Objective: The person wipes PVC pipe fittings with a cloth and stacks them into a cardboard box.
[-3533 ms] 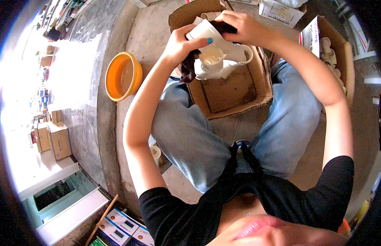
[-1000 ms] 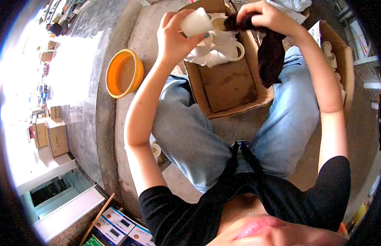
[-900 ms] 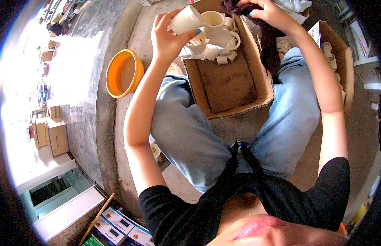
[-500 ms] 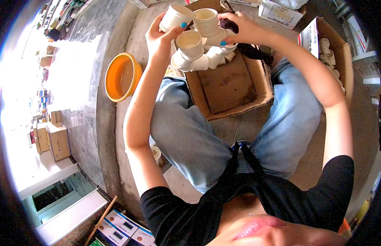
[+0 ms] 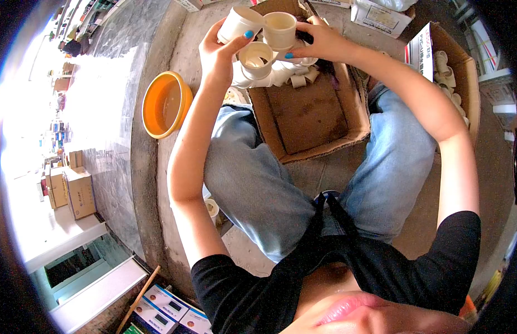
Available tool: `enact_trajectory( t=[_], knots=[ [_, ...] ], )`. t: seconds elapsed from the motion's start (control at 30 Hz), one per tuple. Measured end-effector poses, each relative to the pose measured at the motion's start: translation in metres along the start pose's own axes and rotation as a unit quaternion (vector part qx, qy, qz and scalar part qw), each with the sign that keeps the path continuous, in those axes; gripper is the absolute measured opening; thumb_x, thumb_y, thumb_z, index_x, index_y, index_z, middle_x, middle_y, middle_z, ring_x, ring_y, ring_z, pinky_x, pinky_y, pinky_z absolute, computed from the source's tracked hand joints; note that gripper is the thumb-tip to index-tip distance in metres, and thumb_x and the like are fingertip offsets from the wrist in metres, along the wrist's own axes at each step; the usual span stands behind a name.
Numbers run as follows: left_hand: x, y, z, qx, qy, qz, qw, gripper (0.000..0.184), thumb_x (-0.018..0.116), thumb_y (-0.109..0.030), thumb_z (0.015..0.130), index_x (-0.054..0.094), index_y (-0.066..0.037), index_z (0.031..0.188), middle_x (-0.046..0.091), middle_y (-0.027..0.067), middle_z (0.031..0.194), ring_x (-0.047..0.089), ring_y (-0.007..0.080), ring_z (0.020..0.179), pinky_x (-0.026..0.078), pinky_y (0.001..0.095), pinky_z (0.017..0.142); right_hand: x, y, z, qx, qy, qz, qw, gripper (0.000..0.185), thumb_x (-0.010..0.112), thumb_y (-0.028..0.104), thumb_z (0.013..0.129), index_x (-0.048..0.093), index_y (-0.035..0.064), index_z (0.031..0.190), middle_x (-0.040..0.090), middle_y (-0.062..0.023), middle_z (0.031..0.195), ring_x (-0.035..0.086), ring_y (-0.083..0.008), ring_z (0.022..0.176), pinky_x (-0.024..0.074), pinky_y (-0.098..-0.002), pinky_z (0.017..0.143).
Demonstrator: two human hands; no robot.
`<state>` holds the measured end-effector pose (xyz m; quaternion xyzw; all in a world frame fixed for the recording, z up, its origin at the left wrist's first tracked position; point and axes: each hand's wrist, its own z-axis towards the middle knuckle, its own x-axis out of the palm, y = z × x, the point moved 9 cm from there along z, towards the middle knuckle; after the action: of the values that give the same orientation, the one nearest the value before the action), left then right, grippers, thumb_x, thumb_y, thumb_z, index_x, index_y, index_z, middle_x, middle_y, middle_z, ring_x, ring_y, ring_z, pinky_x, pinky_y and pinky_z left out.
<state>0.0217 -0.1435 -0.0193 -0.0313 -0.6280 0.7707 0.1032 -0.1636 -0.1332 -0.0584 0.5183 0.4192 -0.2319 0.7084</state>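
Observation:
At the top of the head view, my left hand [image 5: 218, 53] is closed around a white plastic pipe fitting [image 5: 239, 25], thumb across its near side. My right hand [image 5: 319, 42] grips another white pipe fitting [image 5: 279, 34] from its right side, with the fingers partly hidden. These two fittings touch or nearly touch. Just below and between them is a third open-ended fitting [image 5: 255, 60]; whether a hand supports it I cannot tell. Smaller white fittings [image 5: 303, 77] lie beneath, at the far end of an open cardboard box [image 5: 347, 139] between my legs.
An orange basin [image 5: 186, 106] stands on the floor to the left. At the right is a carton [image 5: 470, 83] with several white fittings [image 5: 445, 69] inside. Another white carton [image 5: 381, 19] sits at the back. Stacked boxes [image 5: 79, 192] are farther left.
My right hand and its fitting have shifted slightly left and up, closer to the left one. The lower fitting's opening has turned slightly. My left hand has barely moved.

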Motion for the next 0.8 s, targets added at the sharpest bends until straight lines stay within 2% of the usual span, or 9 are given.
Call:
enact_trajectory(
  t=[0.13,0.23,0.33,0.43,0.53,0.57,0.67,0.7,0.8],
  knots=[
    [0.004,-0.001,-0.002,-0.002,0.004,-0.012,1.0,0.055,0.074,-0.007,0.063,0.05,0.005,0.111,0.059,0.0143,0.096,0.06,0.0209,0.087,0.048,0.0313,0.079,0.017,-0.01,0.007,-0.025,-0.025,0.048,0.998,0.082,0.064,0.067,0.057,0.05,0.0183,0.121,0.038,-0.0255,0.122,0.041,-0.0384,0.112,0.0351,-0.0431,0.093],
    [0.003,0.0,-0.001,-0.004,0.006,-0.011,1.0,0.055,0.074,-0.007,0.063,0.05,0.004,0.111,0.059,0.014,0.096,0.059,0.0206,0.087,0.048,0.0313,0.079,0.023,-0.015,0.007,-0.008,-0.006,0.092,0.996,0.081,0.065,0.065,0.057,0.05,0.0197,0.122,0.039,-0.0247,0.123,0.041,-0.0395,0.112,0.0348,-0.0454,0.094],
    [-0.01,0.0,0.003,0.019,-0.001,0.024,1.0,0.055,0.074,-0.007,0.062,0.05,0.003,0.111,0.059,0.0129,0.096,0.059,0.0198,0.087,0.047,0.0308,0.08,0.007,-0.016,0.009,-0.008,-0.044,0.068,0.997,0.078,0.069,0.06,0.056,0.051,0.0198,0.121,0.04,-0.0225,0.122,0.042,-0.0386,0.111,0.0347,-0.0444,0.094],
    [-0.018,-0.001,0.005,0.026,-0.009,0.049,0.998,0.055,0.074,-0.007,0.062,0.051,0.002,0.111,0.059,0.0114,0.096,0.058,0.0188,0.087,0.047,0.0305,0.08,-0.011,-0.011,0.008,-0.057,-0.089,0.11,0.988,0.067,0.067,0.05,0.068,0.047,0.0203,0.124,0.045,-0.0159,0.113,0.046,-0.0301,0.106,0.0372,-0.0359,0.09],
    [-0.013,-0.011,0.0,0.029,-0.015,0.12,0.992,0.055,0.075,-0.007,0.062,0.051,0.001,0.111,0.059,0.0106,0.097,0.058,0.0183,0.088,0.047,0.0305,0.08,-0.02,-0.029,0.01,-0.029,-0.112,0.107,0.988,0.062,0.067,0.048,0.069,0.048,0.0242,0.124,0.045,-0.0144,0.109,0.047,-0.0284,0.104,0.0372,-0.036,0.09],
    [-0.009,-0.015,-0.002,0.032,-0.017,0.152,0.988,0.055,0.075,-0.008,0.062,0.051,0.001,0.111,0.058,0.0104,0.097,0.058,0.0182,0.088,0.047,0.0306,0.08,-0.032,-0.019,0.004,-0.026,-0.123,0.13,0.984,0.06,0.069,0.04,0.067,0.05,0.0204,0.121,0.045,-0.0136,0.105,0.046,-0.0282,0.103,0.0367,-0.0367,0.09],
    [0.001,-0.007,-0.002,0.054,0.024,0.187,0.981,0.055,0.076,-0.009,0.062,0.052,0.0,0.111,0.057,0.0099,0.101,0.057,0.0185,0.09,0.047,0.0307,0.081,-0.056,0.001,-0.007,-0.054,-0.148,0.126,0.979,0.056,0.067,0.03,0.066,0.052,0.0048,0.113,0.049,-0.021,0.112,0.051,-0.03,0.101,0.04,-0.0348,0.088],
    [-0.002,0.002,0.003,0.071,0.045,0.234,0.969,0.059,0.077,-0.01,0.061,0.05,-0.002,0.113,0.056,0.01,0.102,0.055,0.0191,0.094,0.046,0.0323,0.083,-0.057,-0.004,-0.006,-0.04,-0.154,0.143,0.977,0.061,0.071,0.036,0.061,0.054,0.0073,0.112,0.047,-0.024,0.11,0.05,-0.035,0.101,0.0397,-0.0374,0.088],
    [0.002,0.016,0.006,0.109,0.089,0.271,0.952,0.064,0.077,-0.01,0.06,0.048,-0.006,0.117,0.052,0.0116,0.108,0.052,0.0217,0.1,0.044,0.0345,0.086,-0.068,0.004,-0.011,-0.086,-0.198,0.107,0.97,0.058,0.071,0.035,0.061,0.056,0.0061,0.109,0.048,-0.023,0.108,0.051,-0.0338,0.098,0.0405,-0.0374,0.087]
  ],
)
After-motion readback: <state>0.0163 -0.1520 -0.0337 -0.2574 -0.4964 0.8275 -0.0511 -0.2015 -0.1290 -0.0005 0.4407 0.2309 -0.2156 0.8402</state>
